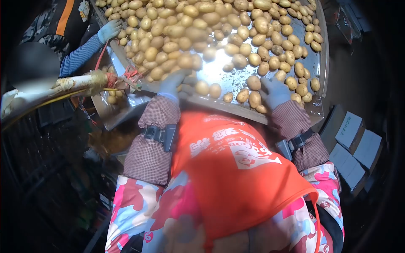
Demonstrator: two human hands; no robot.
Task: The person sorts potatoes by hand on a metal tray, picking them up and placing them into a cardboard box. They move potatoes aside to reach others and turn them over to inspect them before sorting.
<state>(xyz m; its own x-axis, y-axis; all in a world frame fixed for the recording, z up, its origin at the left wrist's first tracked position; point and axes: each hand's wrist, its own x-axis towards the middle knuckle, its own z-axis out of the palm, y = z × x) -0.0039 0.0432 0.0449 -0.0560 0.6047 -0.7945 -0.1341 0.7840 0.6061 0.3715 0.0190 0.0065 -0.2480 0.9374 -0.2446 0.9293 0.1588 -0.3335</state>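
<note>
Many yellow-brown potatoes [171, 47] cover a shiny metal sorting table [219, 69]. My left hand [174, 84], in a grey glove, is at the table's near edge, its fingers stretched over a few potatoes and somewhat blurred. Just to its right lie a potato [202, 87] and several others along the edge. Farther right, my right hand [276, 92], gloved as well, rests at the near edge with its fingers apart. Beside its fingertips sits another potato [253, 83]. No potato is visibly gripped in either hand.
A co-worker's gloved hand [109, 31] touches the table's left side. A pole [55, 87] with red ties reaches the near left corner. Cardboard boxes [349, 158] stand on the right. My red apron [240, 168] is close to the table's wooden rim [228, 107].
</note>
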